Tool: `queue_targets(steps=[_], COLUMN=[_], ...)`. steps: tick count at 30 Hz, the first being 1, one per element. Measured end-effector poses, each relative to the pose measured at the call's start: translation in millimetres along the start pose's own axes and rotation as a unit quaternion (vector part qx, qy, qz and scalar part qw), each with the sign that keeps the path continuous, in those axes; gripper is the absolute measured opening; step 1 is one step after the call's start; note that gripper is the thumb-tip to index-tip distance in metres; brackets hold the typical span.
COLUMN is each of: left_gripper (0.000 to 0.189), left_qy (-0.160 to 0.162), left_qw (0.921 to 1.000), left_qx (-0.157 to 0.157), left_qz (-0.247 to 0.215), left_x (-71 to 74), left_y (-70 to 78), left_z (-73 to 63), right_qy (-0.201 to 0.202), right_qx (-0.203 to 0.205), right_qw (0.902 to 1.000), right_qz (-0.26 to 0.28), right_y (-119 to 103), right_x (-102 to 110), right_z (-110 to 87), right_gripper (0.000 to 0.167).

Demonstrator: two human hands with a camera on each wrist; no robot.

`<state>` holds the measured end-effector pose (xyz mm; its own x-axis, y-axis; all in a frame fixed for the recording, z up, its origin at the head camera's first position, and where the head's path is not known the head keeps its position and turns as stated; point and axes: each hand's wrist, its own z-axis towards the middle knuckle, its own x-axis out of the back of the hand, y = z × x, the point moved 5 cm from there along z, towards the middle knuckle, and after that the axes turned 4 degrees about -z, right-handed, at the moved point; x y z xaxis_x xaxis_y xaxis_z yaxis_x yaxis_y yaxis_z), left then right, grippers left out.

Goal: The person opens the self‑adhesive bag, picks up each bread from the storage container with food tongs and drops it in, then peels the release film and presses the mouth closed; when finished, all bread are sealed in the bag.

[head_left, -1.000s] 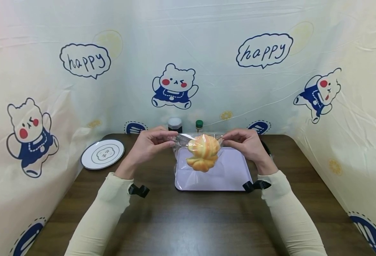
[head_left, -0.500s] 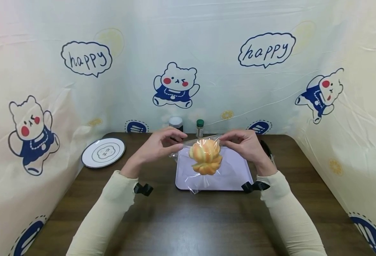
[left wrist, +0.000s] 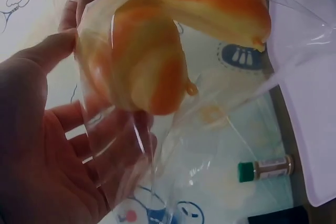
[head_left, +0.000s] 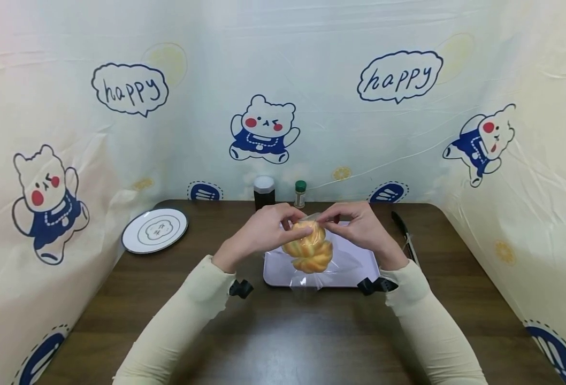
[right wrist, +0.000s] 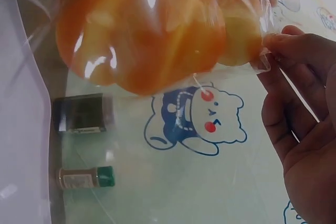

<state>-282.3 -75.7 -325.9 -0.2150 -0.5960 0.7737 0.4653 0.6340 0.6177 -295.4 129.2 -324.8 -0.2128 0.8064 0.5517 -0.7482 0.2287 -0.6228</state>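
A clear plastic bag (head_left: 304, 280) holds golden, ridged bread (head_left: 312, 258), held up over a lilac tray (head_left: 355, 262). My left hand (head_left: 268, 227) holds the bag's upper left; in the left wrist view its thumb (left wrist: 55, 51) touches the bag's edge and several fingers lie behind the film. My right hand (head_left: 355, 224) pinches the top edge, thumb against fingertips, as the right wrist view shows at the bag's corner. The two hands are close together above the bread. In the left wrist view the bread shows as two lobes with a gap between them.
Behind the tray stand a dark jar (head_left: 264, 193) with a pale lid and a small green-capped shaker (head_left: 300, 193). A white plate (head_left: 155, 231) lies at the table's left, and a black-handled knife (head_left: 405, 233) at the right. A printed curtain surrounds the table (head_left: 283, 342).
My left hand has moved right, close to the right hand, which has shifted slightly left. The bag's top has bunched together and the bread hangs a little lower. The knife and jar show more fully.
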Motion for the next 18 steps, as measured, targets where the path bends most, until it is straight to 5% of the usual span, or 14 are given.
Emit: queue_targets(steps=[7,18], left_gripper=[0.045,0.032], left_qy=[-0.006,-0.01], left_qw=[0.9985,0.9955], left_qx=[-0.027,0.027], left_qz=[-0.048,-0.09], left_x=[3.0,14.3], left_y=[-14.0,-48.4], left_z=[-4.0,-13.8], right_qy=[0.028,0.096], right_qx=[-0.014,-0.031], right_qw=[0.9994,0.9935], right_qz=[0.018,0.053], right_y=[1.8,9.0], right_x=[7.2,25.5], right_z=[-3.3,-8.7], right_gripper=[0.013,0.014])
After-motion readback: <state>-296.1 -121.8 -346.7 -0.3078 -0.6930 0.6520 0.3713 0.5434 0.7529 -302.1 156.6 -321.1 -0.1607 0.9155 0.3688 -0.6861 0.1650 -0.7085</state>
